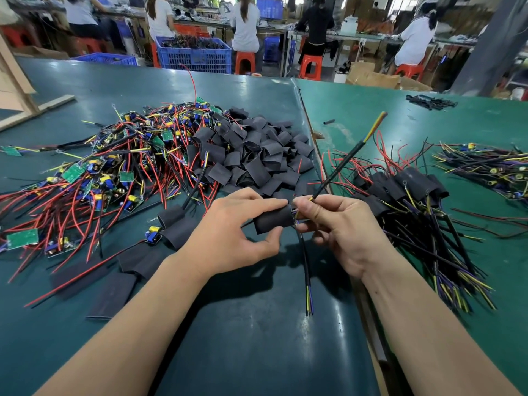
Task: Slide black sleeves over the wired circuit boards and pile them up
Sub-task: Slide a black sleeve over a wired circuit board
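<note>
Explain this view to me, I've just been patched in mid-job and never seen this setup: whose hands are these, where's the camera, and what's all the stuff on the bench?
There is no machine here: these are a person's bare hands, filmed by one camera worn on the head, looking down at a green bench. The left hand holds a black sleeve. The right hand pinches the wires coming out of the sleeve's end. To the left lies a tangle of bare circuit boards with red wires, behind the hands a heap of empty sleeves, and to the right the pile of sleeved boards. Other workers sit in the background.
</note>
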The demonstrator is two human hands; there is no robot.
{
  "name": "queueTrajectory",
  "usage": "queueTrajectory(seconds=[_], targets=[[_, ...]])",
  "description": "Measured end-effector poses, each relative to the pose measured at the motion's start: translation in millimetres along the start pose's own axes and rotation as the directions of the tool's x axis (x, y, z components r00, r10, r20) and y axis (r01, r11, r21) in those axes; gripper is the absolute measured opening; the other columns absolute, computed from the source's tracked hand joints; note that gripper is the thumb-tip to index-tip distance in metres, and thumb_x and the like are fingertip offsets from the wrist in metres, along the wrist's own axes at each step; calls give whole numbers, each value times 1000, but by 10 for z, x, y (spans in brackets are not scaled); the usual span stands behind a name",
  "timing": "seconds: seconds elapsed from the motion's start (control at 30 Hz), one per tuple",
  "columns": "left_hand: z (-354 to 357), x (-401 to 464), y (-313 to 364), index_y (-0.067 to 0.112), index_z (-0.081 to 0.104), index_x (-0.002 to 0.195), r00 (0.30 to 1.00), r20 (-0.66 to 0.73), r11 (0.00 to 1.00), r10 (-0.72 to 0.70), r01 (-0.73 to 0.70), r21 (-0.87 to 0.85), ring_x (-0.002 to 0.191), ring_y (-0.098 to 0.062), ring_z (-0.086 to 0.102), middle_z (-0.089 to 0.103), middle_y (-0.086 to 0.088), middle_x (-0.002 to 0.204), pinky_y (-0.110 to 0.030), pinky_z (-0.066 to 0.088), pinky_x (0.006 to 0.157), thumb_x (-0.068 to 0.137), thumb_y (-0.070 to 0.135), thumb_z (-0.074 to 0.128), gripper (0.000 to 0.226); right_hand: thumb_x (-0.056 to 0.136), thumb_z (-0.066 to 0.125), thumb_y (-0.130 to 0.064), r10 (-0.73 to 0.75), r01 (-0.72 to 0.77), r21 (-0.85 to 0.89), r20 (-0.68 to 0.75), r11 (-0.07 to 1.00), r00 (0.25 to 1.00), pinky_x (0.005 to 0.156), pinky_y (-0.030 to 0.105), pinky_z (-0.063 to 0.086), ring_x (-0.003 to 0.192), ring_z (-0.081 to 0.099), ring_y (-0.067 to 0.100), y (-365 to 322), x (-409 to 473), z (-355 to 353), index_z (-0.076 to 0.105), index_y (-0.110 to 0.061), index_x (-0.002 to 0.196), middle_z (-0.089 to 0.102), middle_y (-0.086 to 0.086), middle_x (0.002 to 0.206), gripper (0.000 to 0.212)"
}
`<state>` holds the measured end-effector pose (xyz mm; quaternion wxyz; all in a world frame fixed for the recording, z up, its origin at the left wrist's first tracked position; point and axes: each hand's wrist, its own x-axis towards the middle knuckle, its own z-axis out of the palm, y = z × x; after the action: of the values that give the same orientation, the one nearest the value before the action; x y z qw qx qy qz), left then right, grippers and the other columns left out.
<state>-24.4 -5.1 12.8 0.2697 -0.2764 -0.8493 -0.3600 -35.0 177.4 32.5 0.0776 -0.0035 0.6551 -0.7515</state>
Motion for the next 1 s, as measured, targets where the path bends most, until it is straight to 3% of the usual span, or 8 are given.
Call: queueTrajectory(seconds=[0.13, 0.3, 0.47, 0.6, 0.7, 0.87, 1.0], targets=[[11, 9, -8, 6, 74, 108, 999, -1, 999, 36, -36, 20, 76, -16, 62, 66, -4, 83, -25, 52, 74, 70, 11, 76, 38, 81, 72, -6, -44, 43, -42, -16, 998, 999, 40, 15, 38, 54, 67, 12, -24, -17, -14, 68, -14, 80, 72, 3, 69, 8], [10, 9, -39, 5, 74, 107, 999, -3, 999, 35, -34, 22, 76, -17, 62, 66, -4, 82, -23, 51, 75, 71, 10, 75, 36, 80, 67, 9, -75, 75, 26, 19, 997, 997, 54, 19, 54, 54, 66, 12, -8, -11, -1, 69, -6, 80, 70, 5, 65, 15], [19, 9, -37, 4, 74, 107, 999, 8, 999, 38, -38, 8, 74, -19, 62, 67, -4, 81, -25, 52, 73, 71, 10, 75, 36, 85, 64, 7, -52, 52, 0, 28, 999, 998, 56, 21, 56, 55, 65, 12, -8, 7, -16, 69, -3, 83, 71, 7, 67, 12], [33, 13, -6, 5, 75, 107, 999, 15, 999, 44, -43, -25, 70, -21, 61, 65, 0, 78, -30, 52, 68, 72, 12, 77, 36, 92, 59, 1, -161, 161, -154, 16, 975, 987, 55, 22, 54, 54, 61, 11, 17, 6, -13, 71, -8, 82, 65, 2, 62, 18], [27, 19, -24, 8, 74, 107, 1000, -8, 999, 13, -13, -32, 69, -21, 60, 64, -2, 76, -31, 51, 68, 71, 13, 77, 37, 96, 54, 0, -143, 146, -113, 37, 983, 989, 51, 20, 50, 51, 57, 12, 32, 10, -23, 70, -8, 85, 59, 2, 59, 22], [25, 2, -27, 13, 63, 126, 999, -17, 995, -46, 44, -89, 99, -12, 68, 74, 7, 102, -29, 50, 94, 70, 16, 75, 57, 96, 53, 1, -101, 104, -109, 34, 989, 994, 50, 20, 50, 50, 58, 11, 47, 30, -29, 70, -8, 81, 65, 1, 61, 24], [22, 7, -35, 13, 58, 130, 999, -5, 996, -45, 45, -78, 106, -9, 66, 73, 9, 106, -29, 47, 99, 71, 18, 74, 62, 93, 59, -1, -100, 108, -118, 68, 987, 993, 50, 18, 50, 54, 58, 9, 58, 36, -26, 75, -14, 75, 67, -1, 64, 28]])
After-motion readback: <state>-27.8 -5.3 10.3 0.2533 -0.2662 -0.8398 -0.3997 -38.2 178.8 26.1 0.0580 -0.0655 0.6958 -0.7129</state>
